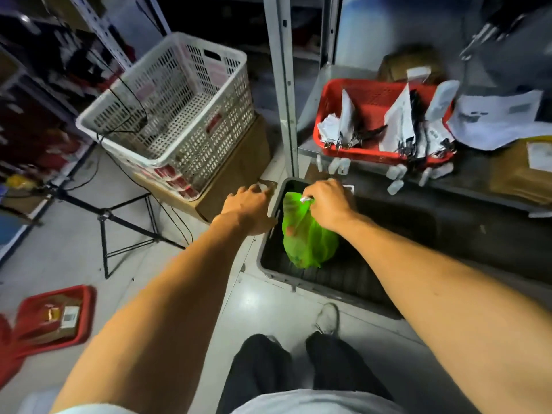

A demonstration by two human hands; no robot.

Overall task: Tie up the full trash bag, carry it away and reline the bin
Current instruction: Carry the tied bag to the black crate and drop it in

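Observation:
A bright green trash bag [307, 240], full and gathered at its top, hangs inside a dark rectangular bin [328, 279] on the floor under a metal shelf. My right hand [328, 204] is shut on the bag's bunched neck, holding it above the bin's bottom. My left hand [249, 204] rests over the bin's left rim, fingers curled downward; whether it grips the rim is hard to tell. The bin's inside is ribbed and dark, with no liner visible around the bag.
A white perforated basket [167, 109] sits on a cardboard box [239, 174] to the left. A red basket [379, 115] with papers stands on the shelf, beside a metal upright [283, 100]. A black folding stand [119, 222] and a red tray [56, 318] occupy the floor.

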